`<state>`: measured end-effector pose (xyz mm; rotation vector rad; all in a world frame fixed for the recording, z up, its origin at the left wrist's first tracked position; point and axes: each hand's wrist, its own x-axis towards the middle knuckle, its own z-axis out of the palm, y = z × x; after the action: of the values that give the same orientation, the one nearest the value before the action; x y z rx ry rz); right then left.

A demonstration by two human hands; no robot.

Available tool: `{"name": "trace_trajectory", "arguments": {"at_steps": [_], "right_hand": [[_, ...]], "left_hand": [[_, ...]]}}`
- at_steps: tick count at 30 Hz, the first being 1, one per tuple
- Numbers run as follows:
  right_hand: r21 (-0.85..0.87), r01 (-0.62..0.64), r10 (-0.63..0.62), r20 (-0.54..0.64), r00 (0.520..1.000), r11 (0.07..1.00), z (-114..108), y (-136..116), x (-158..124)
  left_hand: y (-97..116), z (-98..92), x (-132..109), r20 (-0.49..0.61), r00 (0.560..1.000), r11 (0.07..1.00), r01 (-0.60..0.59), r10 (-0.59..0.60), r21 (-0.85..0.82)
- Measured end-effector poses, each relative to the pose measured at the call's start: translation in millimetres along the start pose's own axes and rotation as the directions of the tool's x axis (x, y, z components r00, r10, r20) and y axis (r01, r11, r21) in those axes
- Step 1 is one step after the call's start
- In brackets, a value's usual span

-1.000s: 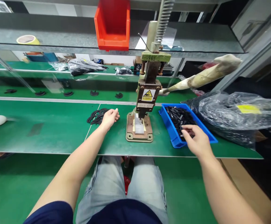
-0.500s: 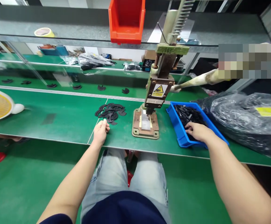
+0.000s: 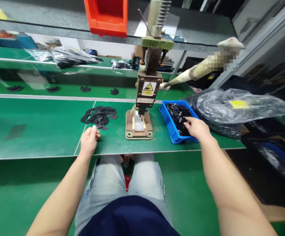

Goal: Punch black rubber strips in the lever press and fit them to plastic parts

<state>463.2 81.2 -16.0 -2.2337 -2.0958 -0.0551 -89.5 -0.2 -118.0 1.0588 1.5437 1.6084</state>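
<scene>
a green bench (image 3: 36,144) under a grey shelf (image 3: 51,21), with a press (image 3: 149,78) standing towards its front edge. right of the press is a blue tray (image 3: 169,123), a bag (image 3: 213,108) behind its right edge; it holds a heap of small black parts (image 3: 175,113). the right hand (image 3: 195,127) reaches over the tray's right edge, short of the front right corner, thumb and forefinger drawn together at the parts; whether one is pinched cannot be told. left of the press, between the bench's front and back edges, lies a loose pile of black curved pieces (image 3: 100,119). the left hand (image 3: 88,139) sits at the front of this pile, near the bench's front edge, fingers curled in; whether they enclose anything cannot be told.

handling (judged by look alone): the parts seem light, stiff and slim, probably smooth plastic, apt to slide over one another or come up in twos. a fingertip pinch across the middle of a single part, taken from the top of the heap, should serve. the curved pieces look thin, flat and light; best lifted by the outer rim, as their narrow tips might snag or bend.
</scene>
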Motion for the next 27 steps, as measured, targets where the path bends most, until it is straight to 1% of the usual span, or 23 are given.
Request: {"name": "trace_trajectory", "arguments": {"at_steps": [3,4,5,7,9,10,11,12,13,14,16,17,19,20,22,27], "right_hand": [[0.081,-0.036,0.042,-0.077,0.996,0.996,-10.9,-15.8,-15.3],[0.107,-0.025,0.037,-0.109,0.993,0.994,-13.2,-20.6,-20.1],[0.127,0.006,0.013,-0.148,0.989,0.992,-14.8,-25.4,-24.9],[0.144,0.116,-0.08,-0.238,0.968,0.983,-16.5,-36.7,-35.0],[0.162,0.217,-0.161,-0.304,0.939,0.963,-16.7,-52.5,-46.9],[0.178,0.25,-0.184,-0.319,0.93,0.952,-16.4,-62.7,-53.7],[0.194,0.28,-0.208,-0.324,0.923,0.94,-16.1,-74.7,-61.1],[0.205,0.322,-0.246,-0.324,0.914,0.924,-15.7,-88.0,-68.9],[0.207,0.381,-0.304,-0.326,0.895,0.901,-15.3,-102.3,-76.9],[0.202,0.456,-0.376,-0.336,0.864,0.867,-14.8,-117.1,-85.0],[0.193,0.6,-0.508,-0.374,0.776,0.776,-13.7,-145.4,-100.2],[0.2,0.654,-0.551,-0.396,0.735,0.729,-12.8,-157.7,-107.0],[0.229,0.72,-0.593,-0.435,0.677,0.655,-10.1,-177.1,-118.0],[0.243,0.738,-0.603,-0.448,0.661,0.629,-8.3,-183.8,-122.2],[0.264,0.757,-0.612,-0.46,0.643,0.598,-3.9,-192.2,-127.8],[0.304,0.764,-0.611,-0.466,0.64,0.569,5.8,-197.7,-131.7]], "left_hand": [[-4.7,-3.3,-0.2,0.017,1.0,0.999,-0.013,0.013,0.045],[-6.0,-4.1,0.0,0.029,0.999,0.997,-0.02,0.018,0.071],[-6.7,-4.3,0.1,0.043,0.999,0.994,-0.031,0.027,0.1],[-4.5,-1.3,-1.0,0.058,0.996,0.984,-0.077,0.069,0.16],[4.4,7.7,-6.0,0.067,0.985,0.96,-0.17,0.159,0.223],[11.6,14.6,-10.6,0.081,0.97,0.939,-0.24,0.227,0.247],[20.4,23.0,-16.7,0.112,0.946,0.911,-0.322,0.303,0.258],[30.2,32.5,-24.1,0.162,0.912,0.879,-0.407,0.377,0.249],[40.4,42.7,-32.5,0.226,0.867,0.845,-0.489,0.444,0.215],[50.2,53.2,-41.4,0.296,0.816,0.817,-0.555,0.497,0.156],[66.5,72.5,-58.9,0.424,0.716,0.782,-0.622,0.555,0.027],[72.2,80.3,-66.4,0.472,0.672,0.769,-0.638,0.571,-0.023],[78.4,90.3,-78.0,0.529,0.606,0.748,-0.659,0.594,-0.085],[79.3,92.4,-81.9,0.545,0.586,0.741,-0.664,0.599,-0.101],[78.8,91.7,-86.6,0.562,0.572,0.741,-0.662,0.597,-0.113],[74.4,80.8,-88.8,0.577,0.59,0.767,-0.633,0.565,-0.104]]}}
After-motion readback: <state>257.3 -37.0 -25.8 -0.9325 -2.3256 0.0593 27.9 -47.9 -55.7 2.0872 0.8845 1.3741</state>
